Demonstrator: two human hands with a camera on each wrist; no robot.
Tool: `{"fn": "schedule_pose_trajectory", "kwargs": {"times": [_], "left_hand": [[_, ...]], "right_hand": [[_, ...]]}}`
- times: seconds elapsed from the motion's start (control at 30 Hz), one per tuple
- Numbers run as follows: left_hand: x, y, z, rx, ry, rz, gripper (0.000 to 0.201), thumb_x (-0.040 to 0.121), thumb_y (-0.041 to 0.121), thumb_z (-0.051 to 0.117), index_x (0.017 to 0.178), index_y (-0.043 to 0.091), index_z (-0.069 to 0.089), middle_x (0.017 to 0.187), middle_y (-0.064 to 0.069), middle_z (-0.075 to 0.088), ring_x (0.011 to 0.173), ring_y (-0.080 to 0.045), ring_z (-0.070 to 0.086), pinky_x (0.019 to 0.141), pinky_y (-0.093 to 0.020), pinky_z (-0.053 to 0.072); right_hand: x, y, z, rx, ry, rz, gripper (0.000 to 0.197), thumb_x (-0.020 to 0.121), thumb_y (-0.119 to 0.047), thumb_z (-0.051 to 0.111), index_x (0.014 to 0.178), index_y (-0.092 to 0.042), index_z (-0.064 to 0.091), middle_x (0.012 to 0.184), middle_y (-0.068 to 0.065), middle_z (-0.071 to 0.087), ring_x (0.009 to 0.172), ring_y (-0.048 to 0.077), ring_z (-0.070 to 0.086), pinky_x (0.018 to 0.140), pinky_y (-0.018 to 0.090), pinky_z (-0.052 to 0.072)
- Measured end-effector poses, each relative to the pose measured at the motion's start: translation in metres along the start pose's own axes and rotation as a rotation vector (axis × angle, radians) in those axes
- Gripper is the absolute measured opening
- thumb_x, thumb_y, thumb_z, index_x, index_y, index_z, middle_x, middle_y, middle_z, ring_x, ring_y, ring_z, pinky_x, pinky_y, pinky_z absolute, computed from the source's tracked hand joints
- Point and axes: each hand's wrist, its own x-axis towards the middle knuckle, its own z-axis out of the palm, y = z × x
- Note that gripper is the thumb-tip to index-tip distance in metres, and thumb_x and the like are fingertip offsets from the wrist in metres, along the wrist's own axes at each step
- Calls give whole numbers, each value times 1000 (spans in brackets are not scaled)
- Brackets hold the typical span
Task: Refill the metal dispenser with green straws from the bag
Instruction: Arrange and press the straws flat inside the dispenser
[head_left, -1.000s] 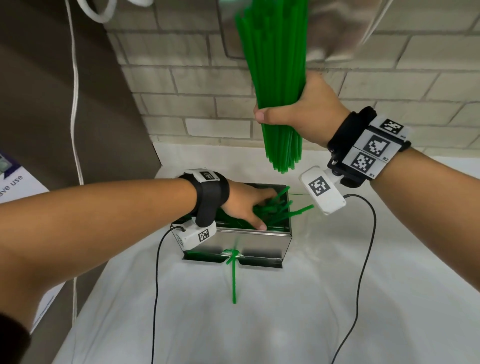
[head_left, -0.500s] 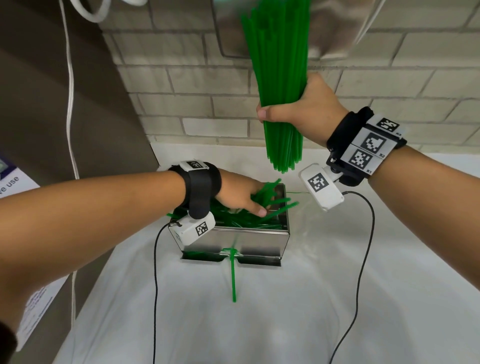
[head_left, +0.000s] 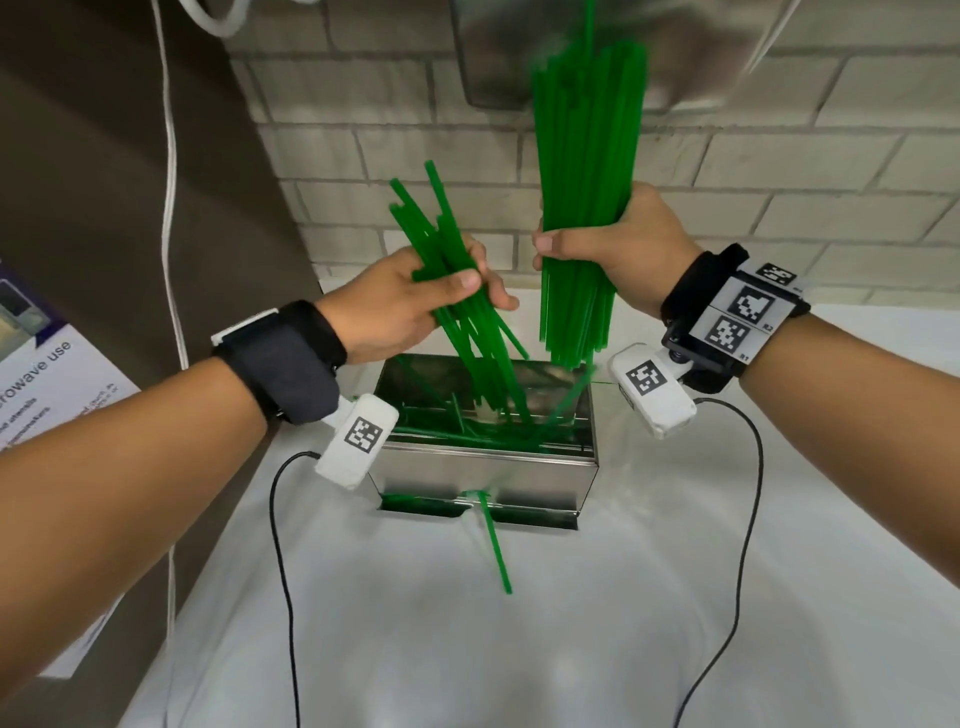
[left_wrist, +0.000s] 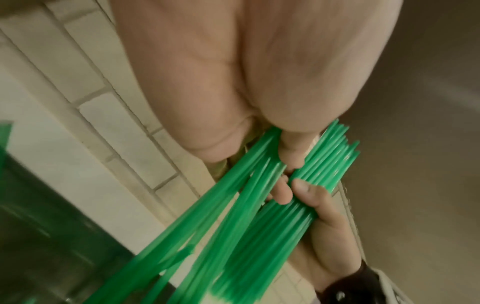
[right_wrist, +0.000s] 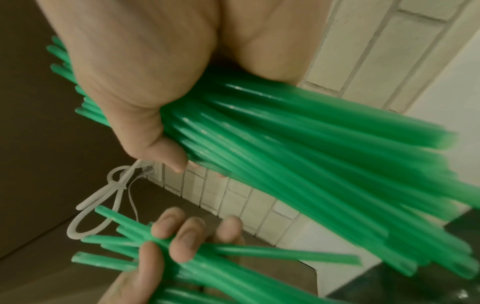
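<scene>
The metal dispenser (head_left: 483, 465) stands open-topped on the white counter, with loose green straws inside. My left hand (head_left: 457, 291) grips a tilted handful of straws (head_left: 470, 332) above it; their lower ends reach down into the box. My right hand (head_left: 582, 249) grips a thick upright bundle of straws (head_left: 584, 171) over the dispenser's right side, its top near the blurred bag (head_left: 691, 57). In the right wrist view the bundle (right_wrist: 298, 148) crosses the palm, and the left hand's fingers (right_wrist: 182, 242) curl round their straws below. The left wrist view shows both bunches (left_wrist: 233, 216) side by side.
One straw (head_left: 496, 545) sticks out of the dispenser's front slot onto the counter (head_left: 519, 649). A brick wall (head_left: 363, 156) rises right behind. A brown panel (head_left: 130, 182) with a white cord (head_left: 169, 156) and a printed notice (head_left: 36, 374) is on the left. Black wrist cables (head_left: 283, 571) trail over the counter.
My left hand has come up out of the dispenser, lifting a handful of straws to the height of the right hand. The right hand's bundle has stayed above the dispenser.
</scene>
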Motion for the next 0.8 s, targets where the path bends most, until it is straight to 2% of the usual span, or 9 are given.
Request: {"fn": "schedule_pose_trajectory", "kwargs": {"times": [0.1, 0.17, 0.33, 0.4, 0.53, 0.6, 0.7, 0.73, 0.8], "left_hand": [[0, 10, -3, -47, 101, 32, 10, 102, 6, 42, 104, 10, 51, 95, -16, 65, 120, -46, 60, 109, -52, 45], [-1, 18, -4, -99, 171, 71, 10, 103, 6, 42, 101, 10, 50, 86, -12, 58, 103, -37, 63, 107, -49, 46], [-17, 48, -14, -178, 285, 219, 16, 107, 15, 39, 96, 14, 51, 73, -1, 31, 67, -16, 41, 87, -38, 45], [-24, 55, -17, -75, 358, 267, 19, 107, 20, 41, 91, 15, 50, 65, 1, 29, 57, -14, 35, 73, -35, 46], [-40, 81, -10, 300, 418, 325, 15, 103, 15, 54, 90, 9, 58, 55, 4, 40, 42, -15, 29, 47, -34, 29], [-44, 101, -3, 610, 330, 214, 16, 100, 20, 64, 90, 7, 67, 59, -7, 50, 43, -21, 38, 44, -33, 36], [-35, 97, 8, 1139, 37, -209, 11, 94, 38, 68, 95, 31, 76, 77, 3, 73, 68, -15, 66, 70, -30, 54], [-30, 84, 11, 1249, -66, -318, 13, 95, 42, 66, 97, 34, 75, 83, 5, 75, 77, -15, 69, 78, -32, 56], [-21, 47, 18, 1437, -283, -457, 19, 97, 45, 60, 103, 31, 71, 89, 5, 73, 83, -19, 69, 81, -39, 57]], "right_hand": [[1, 8, 7, 18, -9, 32, 30, 73, -1, 82, 98, -2, 66, 90, 18, 70, 84, 36, 71, 86, 58, 57], [0, 14, 11, -2, -13, 62, 34, 69, -6, 85, 98, -4, 67, 91, 16, 71, 88, 37, 72, 86, 57, 58], [-2, 24, 25, 0, -22, 110, 53, 58, -18, 88, 102, 0, 68, 96, 19, 73, 94, 41, 72, 86, 54, 58], [-3, 24, 33, -101, -81, 105, 45, 63, -18, 88, 99, 1, 69, 96, 19, 74, 91, 35, 73, 86, 50, 59], [-2, 24, 45, -226, -123, 95, 37, 70, -15, 86, 99, -1, 69, 95, 17, 74, 89, 30, 73, 81, 40, 62], [4, 24, 45, -199, -90, 106, 37, 68, -14, 86, 98, 1, 70, 91, 15, 76, 86, 31, 74, 82, 43, 61], [10, 28, 42, -126, -48, 138, 44, 62, -16, 87, 99, 2, 69, 86, 15, 76, 82, 34, 75, 81, 51, 61], [11, 30, 40, -119, -42, 146, 45, 62, -15, 87, 99, 2, 69, 86, 16, 76, 82, 35, 75, 80, 52, 61], [9, 32, 38, -130, -36, 147, 43, 63, -15, 86, 99, 1, 69, 85, 16, 77, 82, 34, 75, 81, 52, 61]]}}
